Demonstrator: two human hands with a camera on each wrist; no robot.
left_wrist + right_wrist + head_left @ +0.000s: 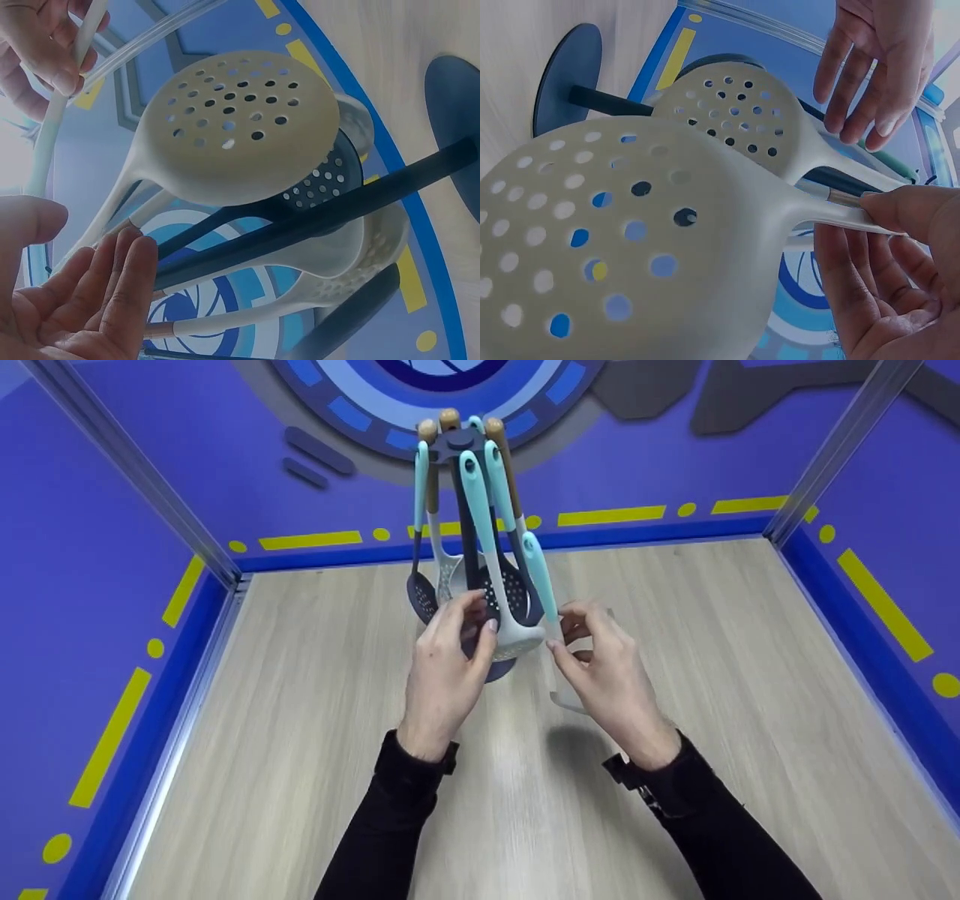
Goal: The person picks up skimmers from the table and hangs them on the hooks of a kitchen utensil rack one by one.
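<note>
My right hand [611, 671] pinches the pale neck of a skimmer with a teal handle [540, 577]. Its perforated white head [630, 247] fills much of the right wrist view. Left of it, my left hand [450, 667] is beside a second white skimmer [517, 641], which hangs from a dark utensil stand [459, 441]. The left fingers [127, 292] are spread loosely and grip nothing. The held skimmer stands apart from the stand's top, its handle tilted. My right hand hides part of its head in the head view.
Other hanging utensils include a dark slotted spoon [421, 596] and several with teal or wooden handles. The stand's round dark base [570, 79] rests on the wood-grain table [315, 750]. Blue patterned panels [645, 450] enclose the table's back and sides.
</note>
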